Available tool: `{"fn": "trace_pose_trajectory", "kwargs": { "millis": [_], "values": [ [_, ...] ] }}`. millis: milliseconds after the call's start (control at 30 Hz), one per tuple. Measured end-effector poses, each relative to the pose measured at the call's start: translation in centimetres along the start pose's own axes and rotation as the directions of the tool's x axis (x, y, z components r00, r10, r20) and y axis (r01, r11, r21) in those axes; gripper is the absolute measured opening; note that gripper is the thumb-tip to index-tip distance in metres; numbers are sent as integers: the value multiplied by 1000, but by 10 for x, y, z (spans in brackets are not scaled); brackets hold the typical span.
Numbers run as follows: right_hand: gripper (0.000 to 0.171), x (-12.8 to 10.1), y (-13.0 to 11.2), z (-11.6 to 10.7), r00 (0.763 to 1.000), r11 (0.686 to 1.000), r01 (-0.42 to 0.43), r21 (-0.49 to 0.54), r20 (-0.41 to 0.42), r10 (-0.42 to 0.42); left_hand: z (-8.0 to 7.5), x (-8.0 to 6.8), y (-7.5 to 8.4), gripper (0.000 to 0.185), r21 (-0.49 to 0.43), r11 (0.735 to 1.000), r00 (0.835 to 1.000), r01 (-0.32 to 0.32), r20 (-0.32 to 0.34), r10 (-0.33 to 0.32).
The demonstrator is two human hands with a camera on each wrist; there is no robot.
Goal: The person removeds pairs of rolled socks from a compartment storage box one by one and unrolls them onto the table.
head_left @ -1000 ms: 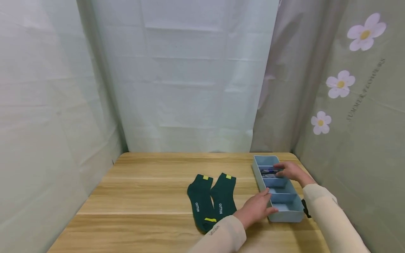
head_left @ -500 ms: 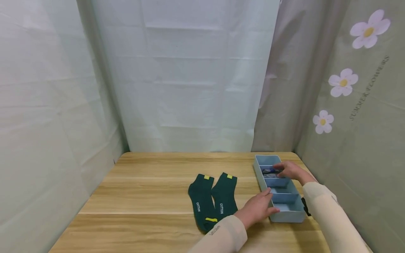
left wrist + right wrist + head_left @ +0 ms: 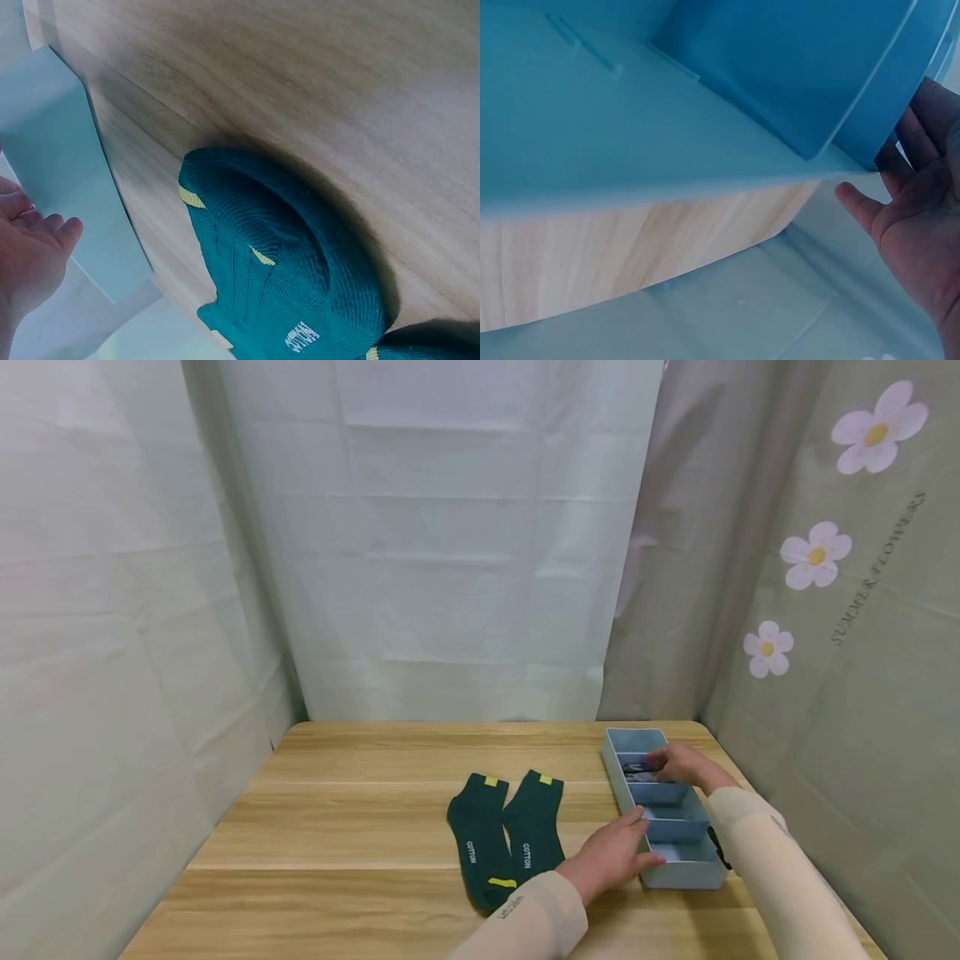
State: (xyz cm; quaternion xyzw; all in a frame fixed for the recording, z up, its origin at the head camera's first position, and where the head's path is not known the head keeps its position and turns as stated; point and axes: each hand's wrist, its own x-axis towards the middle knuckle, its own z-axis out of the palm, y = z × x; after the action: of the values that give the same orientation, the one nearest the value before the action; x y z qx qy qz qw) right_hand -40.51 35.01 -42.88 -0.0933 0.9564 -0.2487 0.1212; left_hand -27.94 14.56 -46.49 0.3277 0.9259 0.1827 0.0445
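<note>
A light blue box with several compartments stands at the right of the table. My left hand rests against its near left side, with thumb and fingers spread. Over the second compartment from the back is my right hand, fingertips reaching down inside. Dark blue and grey items lie in that compartment, partly covered by the hand; their kind is unclear. In the right wrist view, the thumb stays apart from the fingers, whose tips are hidden behind a divider. Two dark green socks lie flat left of my left hand.
The wooden table reaches back to a pale curtain. A curtain with flower prints hangs close along the right side. A small black piece shows at the box's right side.
My right hand has shifted slightly left, its fingertips lower in the compartment. The left hand keeps its place on the box, and the socks lie as before.
</note>
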Motion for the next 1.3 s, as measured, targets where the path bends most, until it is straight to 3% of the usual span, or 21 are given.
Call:
{"fn": "trace_pose_trajectory", "kwargs": {
  "millis": [267,433,800,1033,1300],
  "values": [
    [41,3,-5,-2,999,997,31,-68,10,-30,-1,-1,-1,62,-6,1000,1000,-13,2,13],
    [45,3,-3,-8,994,995,97,-35,50,-95,-2,0,-1,62,5,1000,1000,-19,-3,19],
    [48,7,7,-7,989,994,69,81,128,-79,0,2,-1,61,-7,1000,1000,-3,23,3],
    [39,11,8,-2,992,1000,22,6,122,-22,-1,2,1,61,11,1000,1000,-10,22,10],
    [22,7,7,4,995,998,65,-16,82,-64,1,2,-1,61,15,1000,999,-18,28,18]
  ]
}}
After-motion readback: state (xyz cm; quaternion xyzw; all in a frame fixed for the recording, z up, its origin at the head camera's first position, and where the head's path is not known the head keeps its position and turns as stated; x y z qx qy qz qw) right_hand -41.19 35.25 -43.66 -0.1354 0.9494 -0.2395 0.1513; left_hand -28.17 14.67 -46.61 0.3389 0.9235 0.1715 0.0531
